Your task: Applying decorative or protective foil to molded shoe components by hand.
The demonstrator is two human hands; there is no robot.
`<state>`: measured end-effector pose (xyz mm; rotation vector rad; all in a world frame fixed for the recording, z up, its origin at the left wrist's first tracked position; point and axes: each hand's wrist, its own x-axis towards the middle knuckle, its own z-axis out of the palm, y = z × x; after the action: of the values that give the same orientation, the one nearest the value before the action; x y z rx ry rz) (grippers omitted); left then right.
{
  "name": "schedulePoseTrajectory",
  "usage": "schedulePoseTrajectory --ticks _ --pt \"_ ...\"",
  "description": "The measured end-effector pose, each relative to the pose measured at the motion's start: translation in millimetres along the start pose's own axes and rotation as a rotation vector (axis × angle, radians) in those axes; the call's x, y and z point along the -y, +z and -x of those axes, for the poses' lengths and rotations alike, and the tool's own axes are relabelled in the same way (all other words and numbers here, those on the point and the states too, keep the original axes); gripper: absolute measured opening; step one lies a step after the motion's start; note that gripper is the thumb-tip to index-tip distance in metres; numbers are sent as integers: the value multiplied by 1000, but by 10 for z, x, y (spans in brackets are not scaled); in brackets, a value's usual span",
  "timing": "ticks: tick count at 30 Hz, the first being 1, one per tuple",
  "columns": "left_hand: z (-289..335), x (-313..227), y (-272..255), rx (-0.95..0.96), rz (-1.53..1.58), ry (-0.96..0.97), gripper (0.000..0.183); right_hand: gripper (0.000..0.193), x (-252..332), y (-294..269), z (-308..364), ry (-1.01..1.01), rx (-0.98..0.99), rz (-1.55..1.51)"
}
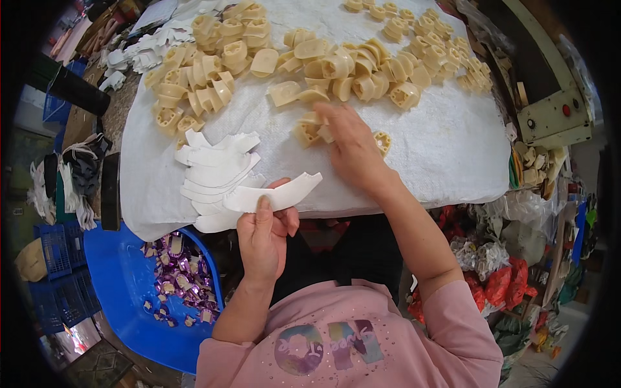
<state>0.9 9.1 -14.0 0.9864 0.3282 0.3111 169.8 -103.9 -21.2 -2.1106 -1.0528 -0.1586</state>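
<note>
My left hand [263,236] is closed on a curved white strip [294,192], thumb on top, just above the near edge of the table. Beside it, to the left, lies a fanned pile of similar white strips [217,165]. Further out, my right hand [352,145] curls its fingers down over a small group of beige moulded shoe heels [306,131]; its fingertips are partly hidden behind the pieces. Under its wrist, one beige heel with a hollow, ribbed end [382,143] shows. More beige heels [336,64] are heaped across the far half of the table.
A white woven sheet [440,155] covers the table. Below its left edge stands a blue tub [123,284] with shiny purple pieces [181,278]. At the right are a machine panel with knobs [556,116] and red plastic bags [517,284]. A dark cylinder [77,90] juts in at the left.
</note>
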Motion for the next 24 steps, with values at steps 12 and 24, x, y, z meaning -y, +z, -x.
schedulePoseTrajectory --ticks 12,24 --pt "18 -111 11 -34 233 -91 44 42 83 -217 -54 -13 -27 203" --pt "66 -52 -57 -67 77 -51 44 29 408 -354 313 214 -208 -504"
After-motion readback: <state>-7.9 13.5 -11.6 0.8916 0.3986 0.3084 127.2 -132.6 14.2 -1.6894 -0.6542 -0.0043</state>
